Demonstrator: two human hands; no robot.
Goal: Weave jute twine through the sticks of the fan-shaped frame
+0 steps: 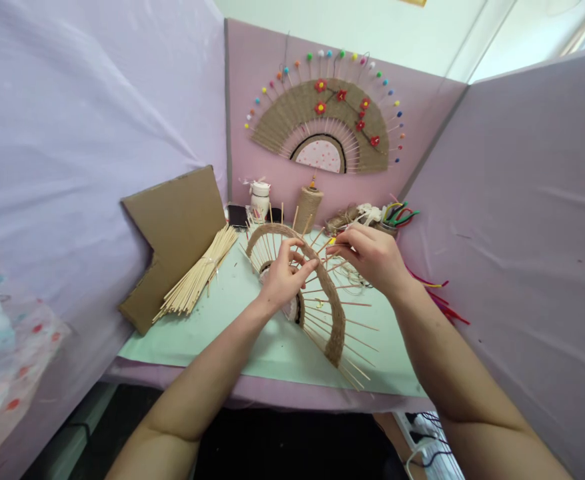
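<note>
A half-round fan frame (336, 313) of thin wooden sticks, with a woven band of brown twine across them, stands tilted on the table. My left hand (287, 277) grips this band near its upper middle, thumb on the near side and fingers over the top. Just right of it, my right hand (367, 257) is closed in a pinch by the stick ends, apparently on a thin strand of twine; its fingertips partly hide the strand. Loose twine (355, 277) lies on the table below that hand. Part of the fan's dark-edged inner half-circle is hidden behind my left hand.
A bundle of sticks (199, 273) leans by a cardboard piece (177, 227) at left. Behind stand a white bottle (260, 199), a twine spool (309, 208) and a jar with green-handled scissors (397, 215). A finished fan (292, 110) with red flowers hangs on the back panel.
</note>
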